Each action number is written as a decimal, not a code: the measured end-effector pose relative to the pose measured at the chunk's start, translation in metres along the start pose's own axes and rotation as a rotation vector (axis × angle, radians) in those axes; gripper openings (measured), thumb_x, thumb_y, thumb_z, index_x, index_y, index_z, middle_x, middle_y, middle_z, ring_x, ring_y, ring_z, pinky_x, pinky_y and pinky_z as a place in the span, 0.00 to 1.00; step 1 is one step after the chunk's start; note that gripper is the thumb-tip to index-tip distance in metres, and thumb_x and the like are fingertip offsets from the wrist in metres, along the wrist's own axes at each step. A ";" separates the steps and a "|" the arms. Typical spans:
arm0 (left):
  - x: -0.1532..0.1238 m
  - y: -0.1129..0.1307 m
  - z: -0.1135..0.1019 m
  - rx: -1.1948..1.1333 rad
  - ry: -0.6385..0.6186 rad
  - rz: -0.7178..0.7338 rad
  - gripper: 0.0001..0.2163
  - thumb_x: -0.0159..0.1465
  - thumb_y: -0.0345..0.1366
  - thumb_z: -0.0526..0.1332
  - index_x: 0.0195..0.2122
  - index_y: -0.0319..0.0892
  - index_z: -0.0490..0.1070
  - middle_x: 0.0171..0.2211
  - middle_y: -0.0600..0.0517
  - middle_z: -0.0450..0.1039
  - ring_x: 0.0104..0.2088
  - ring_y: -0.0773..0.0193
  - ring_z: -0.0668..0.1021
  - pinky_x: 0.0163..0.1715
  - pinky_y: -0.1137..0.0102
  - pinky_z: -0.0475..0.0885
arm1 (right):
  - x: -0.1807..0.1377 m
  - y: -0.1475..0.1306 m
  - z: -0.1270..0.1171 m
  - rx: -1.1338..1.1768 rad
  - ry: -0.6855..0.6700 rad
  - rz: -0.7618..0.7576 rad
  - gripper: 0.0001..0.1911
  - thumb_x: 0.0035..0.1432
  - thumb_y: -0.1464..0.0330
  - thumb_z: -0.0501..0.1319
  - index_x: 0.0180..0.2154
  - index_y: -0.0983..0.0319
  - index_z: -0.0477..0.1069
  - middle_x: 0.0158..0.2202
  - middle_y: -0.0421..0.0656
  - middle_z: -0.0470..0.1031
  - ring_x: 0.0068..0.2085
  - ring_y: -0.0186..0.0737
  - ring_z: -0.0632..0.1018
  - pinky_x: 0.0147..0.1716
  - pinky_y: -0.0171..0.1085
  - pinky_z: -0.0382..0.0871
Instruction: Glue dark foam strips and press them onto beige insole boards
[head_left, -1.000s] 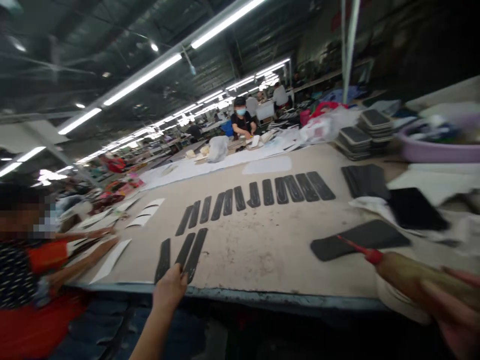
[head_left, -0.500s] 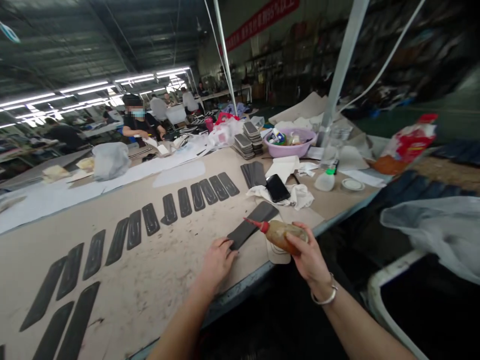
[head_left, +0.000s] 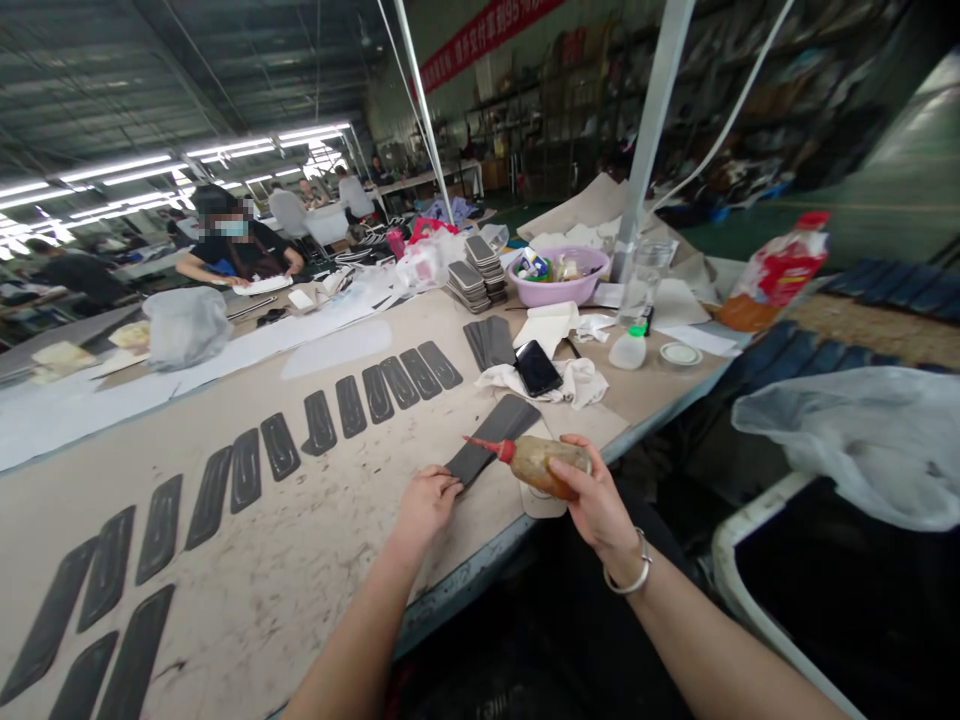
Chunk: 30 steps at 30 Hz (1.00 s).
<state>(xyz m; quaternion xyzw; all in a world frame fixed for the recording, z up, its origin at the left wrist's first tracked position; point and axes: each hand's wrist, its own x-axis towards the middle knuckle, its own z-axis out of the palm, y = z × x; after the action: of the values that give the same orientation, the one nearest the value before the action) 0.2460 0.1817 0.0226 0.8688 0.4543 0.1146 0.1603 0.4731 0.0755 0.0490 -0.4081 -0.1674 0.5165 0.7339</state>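
Note:
My right hand [head_left: 600, 500] is closed around a squeeze bottle [head_left: 551, 465] of brownish liquid, held tilted with its red nozzle pointing left. The bottle hangs over a dark grey strip pile [head_left: 504, 425] lying aslant near the table's front edge. At the pile's near end, my left hand [head_left: 429, 500] has its fingertips closed on the corner of a strip. How many layers it grips is hidden. Dark rounded strips [head_left: 245, 470] with shiny wet-looking outlines lie in a row to the left. Under the bottle is a pale rounded piece [head_left: 545, 505], partly covered.
Behind the pile, a phone [head_left: 538, 367] rests on a white cloth [head_left: 589, 382]. Further back stand a purple basin [head_left: 559, 290], stacked pieces [head_left: 480, 275] and a green-capped bottle [head_left: 628, 348]. A metal post [head_left: 652, 130] rises at right. A co-worker [head_left: 236, 250] sits across the table.
The view has swung slightly right, so everything appears further left. My left fingers have drawn together on the strip's corner. The bottle stays over the pile. The co-worker now handles a white piece.

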 end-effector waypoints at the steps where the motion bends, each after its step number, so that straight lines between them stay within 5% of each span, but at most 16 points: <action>1: 0.000 0.000 -0.001 -0.004 0.001 -0.008 0.10 0.62 0.34 0.55 0.34 0.42 0.77 0.38 0.50 0.75 0.39 0.65 0.75 0.44 0.69 0.69 | 0.000 0.000 0.000 0.004 0.000 -0.003 0.25 0.41 0.67 0.71 0.41 0.55 0.64 0.33 0.37 0.74 0.33 0.38 0.75 0.32 0.36 0.69; 8: -0.001 0.010 -0.005 0.055 0.003 -0.117 0.08 0.58 0.36 0.58 0.30 0.42 0.76 0.35 0.50 0.75 0.37 0.64 0.75 0.41 0.71 0.68 | 0.001 0.001 0.000 0.003 0.034 0.007 0.26 0.39 0.66 0.71 0.41 0.55 0.65 0.35 0.37 0.75 0.33 0.39 0.76 0.31 0.36 0.70; 12: 0.004 0.018 -0.006 0.139 0.007 -0.195 0.12 0.58 0.41 0.57 0.37 0.40 0.74 0.35 0.47 0.74 0.35 0.60 0.75 0.37 0.68 0.67 | 0.000 0.002 0.001 0.000 0.003 0.011 0.24 0.40 0.66 0.71 0.41 0.55 0.65 0.35 0.37 0.75 0.33 0.38 0.76 0.31 0.35 0.70; 24: 0.020 0.020 -0.011 0.208 -0.060 -0.159 0.11 0.58 0.34 0.53 0.31 0.40 0.76 0.32 0.47 0.75 0.34 0.62 0.76 0.36 0.71 0.67 | 0.002 0.001 -0.002 0.021 0.007 0.008 0.24 0.40 0.67 0.71 0.40 0.55 0.64 0.34 0.37 0.74 0.33 0.39 0.76 0.32 0.37 0.70; 30: -0.023 -0.006 -0.050 0.115 0.088 -0.243 0.14 0.61 0.40 0.51 0.38 0.42 0.73 0.39 0.50 0.76 0.37 0.65 0.76 0.39 0.73 0.68 | 0.003 0.001 -0.003 0.031 0.002 -0.003 0.24 0.40 0.67 0.71 0.40 0.55 0.64 0.34 0.37 0.74 0.34 0.39 0.76 0.34 0.37 0.70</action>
<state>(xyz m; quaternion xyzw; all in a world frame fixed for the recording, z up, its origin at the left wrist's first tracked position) 0.2108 0.1746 0.0653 0.8091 0.5687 0.1060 0.1031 0.4758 0.0772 0.0458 -0.3970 -0.1594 0.5175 0.7410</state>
